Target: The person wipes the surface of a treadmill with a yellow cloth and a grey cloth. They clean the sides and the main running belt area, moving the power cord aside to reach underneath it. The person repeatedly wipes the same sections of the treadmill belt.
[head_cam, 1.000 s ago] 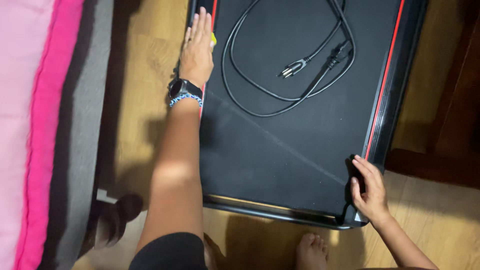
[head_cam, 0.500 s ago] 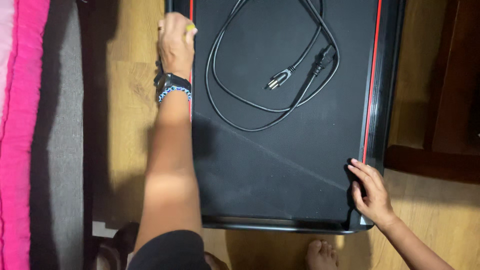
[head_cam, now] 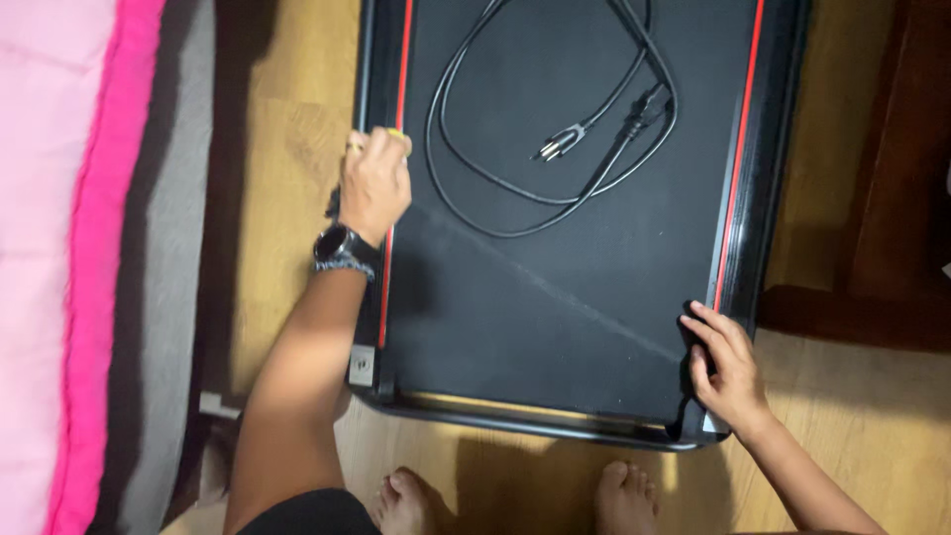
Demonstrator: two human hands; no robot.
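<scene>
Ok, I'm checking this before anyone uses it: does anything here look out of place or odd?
Yes: a loose black power cord lies coiled on the treadmill belt, unplugged, its pronged plug bare. A faint diagonal streak crosses the belt. The left hand grips the left side rail, the right hand the near right corner.

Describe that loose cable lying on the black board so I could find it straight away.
Start from the flat black walking pad with red side stripes that fills the wooden floor. On its far half, between the two hands, lies the black power cord, coiled in a loose loop. Its pronged metal plug rests inside the loop, and nothing else lies on the belt.
</scene>
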